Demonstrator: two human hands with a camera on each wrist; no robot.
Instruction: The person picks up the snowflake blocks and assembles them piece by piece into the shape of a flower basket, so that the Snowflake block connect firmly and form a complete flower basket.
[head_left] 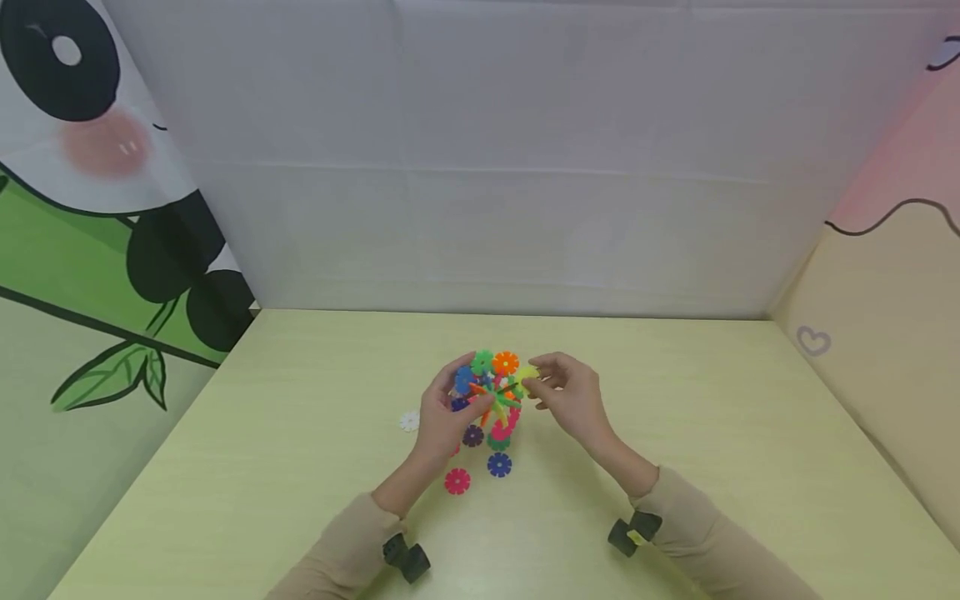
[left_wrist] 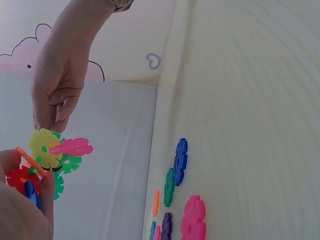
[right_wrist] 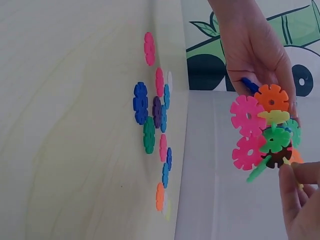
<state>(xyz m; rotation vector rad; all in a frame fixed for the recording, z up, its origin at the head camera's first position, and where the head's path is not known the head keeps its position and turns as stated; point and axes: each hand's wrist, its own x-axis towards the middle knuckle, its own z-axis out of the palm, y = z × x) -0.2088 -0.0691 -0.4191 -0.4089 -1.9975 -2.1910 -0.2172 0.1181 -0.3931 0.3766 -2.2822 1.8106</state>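
My left hand [head_left: 442, 417] grips a cluster of interlocking plastic snowflake discs [right_wrist: 265, 127] in pink, orange, green, yellow and other colours, raised above the table. On the cluster's right side, my right hand [head_left: 573, 396] pinches a yellow snowflake disc [head_left: 528, 375] between thumb and fingers. In the right wrist view its fingertips [right_wrist: 286, 172] meet at the cluster's lower edge, beside a dark brown disc [right_wrist: 278, 159]. From the left wrist camera, a pink disc [left_wrist: 74, 146] sticks out sideways from the cluster. The left palm hides part of the cluster.
Several loose discs lie flat on the table [head_left: 300, 467] under and around the hands. Among them are a blue disc [head_left: 499, 465], a pink disc [head_left: 457, 481], a purple disc [head_left: 472, 435] and a white disc [head_left: 408, 422]. A pale wall [head_left: 510, 233] stands behind the table.
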